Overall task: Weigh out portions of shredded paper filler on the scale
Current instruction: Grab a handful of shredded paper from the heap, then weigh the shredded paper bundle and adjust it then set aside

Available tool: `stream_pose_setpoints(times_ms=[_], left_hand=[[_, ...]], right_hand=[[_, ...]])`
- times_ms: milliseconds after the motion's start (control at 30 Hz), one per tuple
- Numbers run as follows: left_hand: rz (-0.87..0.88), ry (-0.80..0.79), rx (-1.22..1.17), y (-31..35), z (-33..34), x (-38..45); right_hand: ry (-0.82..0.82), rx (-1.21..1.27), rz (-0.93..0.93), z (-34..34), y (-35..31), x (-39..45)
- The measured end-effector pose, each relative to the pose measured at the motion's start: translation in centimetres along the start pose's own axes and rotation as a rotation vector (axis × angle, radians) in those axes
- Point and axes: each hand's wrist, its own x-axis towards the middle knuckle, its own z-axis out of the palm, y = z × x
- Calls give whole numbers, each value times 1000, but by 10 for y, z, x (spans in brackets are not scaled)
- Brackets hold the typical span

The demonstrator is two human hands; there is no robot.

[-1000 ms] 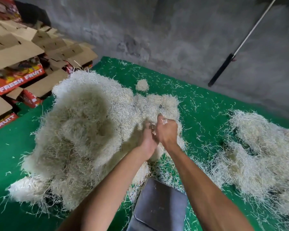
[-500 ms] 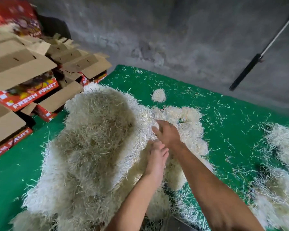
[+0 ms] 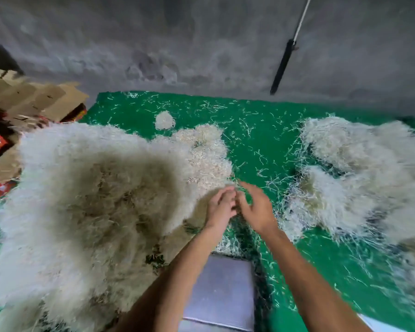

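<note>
The big heap of shredded paper filler (image 3: pixel 89 212) lies on the green mat (image 3: pixel 261 144) to your left, its right edge under your hands. Your left hand (image 3: pixel 219 207) and right hand (image 3: pixel 258 209) meet at that edge, fingers curled toward each other around a few strands; motion blur hides how firmly they pinch. The scale's grey platform (image 3: pixel 222 288) sits bare just below your wrists. A second pile (image 3: pixel 359 178) lies to your right, and flattened fruit cartons (image 3: pixel 31 101) are stacked at far left.
</note>
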Motion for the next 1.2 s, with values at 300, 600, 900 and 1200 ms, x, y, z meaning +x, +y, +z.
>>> stream_pose_setpoints(times_ms=[300,600,900,1200], left_hand=[[-142,-213,248,-75,117,23],[-149,-123,510,-125,175,77],[-250,-138,372,-111,155,90],[-214,-151,515,-33,132,104]], right_hand=[[-97,-372,179,-72,152,-34],[-122,281,353,-33,186,-54],[83,288,395,-77,183,-32],[268,252,219,-65,156,-35]])
